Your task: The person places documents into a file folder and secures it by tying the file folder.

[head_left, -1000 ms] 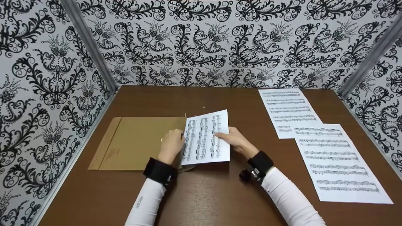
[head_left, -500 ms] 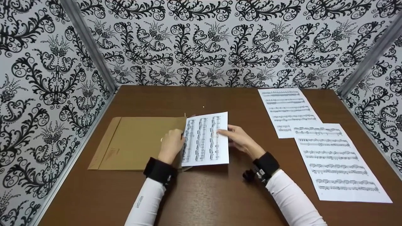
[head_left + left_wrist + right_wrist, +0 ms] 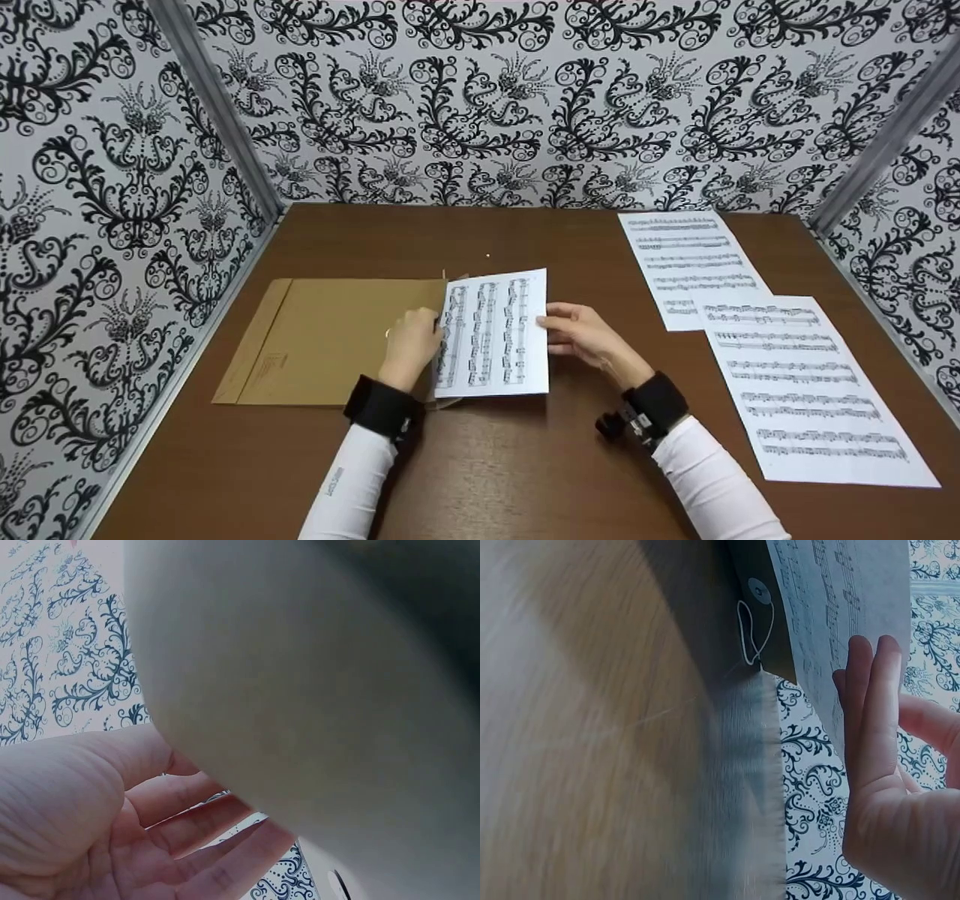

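Sheet music [image 3: 491, 334] stands tilted out of the mouth of a brown envelope [image 3: 322, 330], its left part hidden inside. My left hand [image 3: 412, 341] grips the envelope at its open edge, fingers curled; in the left wrist view a large blurred shape covers much of that hand [image 3: 187, 832]. At the sheet's right edge, my right hand [image 3: 589, 337] pinches it lightly, thumb in front and fingers behind. Up close in the right wrist view, the fingers [image 3: 874, 712] are nearly straight against the paper. A white string [image 3: 754, 637] loops from a round button [image 3: 759, 591] on the envelope.
Two more printed music sheets lie flat to the right, the far sheet [image 3: 690, 262] partly under the near sheet [image 3: 817, 390]. The brown table [image 3: 480, 472] meets patterned walls [image 3: 517, 105] at the back and sides.
My right hand has slid rightward from the face of the sheet to its edge. The sheet's top edge has dropped slightly. The left hand and envelope have stayed in place.
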A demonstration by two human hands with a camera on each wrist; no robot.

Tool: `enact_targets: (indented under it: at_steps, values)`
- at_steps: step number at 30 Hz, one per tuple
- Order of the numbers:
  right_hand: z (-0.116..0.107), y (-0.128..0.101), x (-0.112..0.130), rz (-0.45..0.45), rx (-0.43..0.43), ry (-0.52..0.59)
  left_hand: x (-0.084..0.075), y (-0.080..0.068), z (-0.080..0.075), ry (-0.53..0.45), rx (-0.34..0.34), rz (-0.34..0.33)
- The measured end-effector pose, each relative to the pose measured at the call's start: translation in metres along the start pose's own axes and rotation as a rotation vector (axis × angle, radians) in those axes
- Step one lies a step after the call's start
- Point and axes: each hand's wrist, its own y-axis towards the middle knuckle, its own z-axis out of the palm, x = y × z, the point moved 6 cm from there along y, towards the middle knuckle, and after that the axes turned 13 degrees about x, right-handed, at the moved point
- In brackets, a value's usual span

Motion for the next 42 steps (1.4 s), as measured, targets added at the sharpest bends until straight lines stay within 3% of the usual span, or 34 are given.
enact_targets:
  at_steps: [11,42]
  values:
    - [0.001,0.000,-0.004,-0.013,-0.001,-0.046,0.000,0.000,-0.003,-0.016,-0.010,0.018]
    - [0.024,0.037,-0.014,0.035,-0.042,-0.094,-0.003,-0.001,-0.005,-0.017,0.006,0.018]
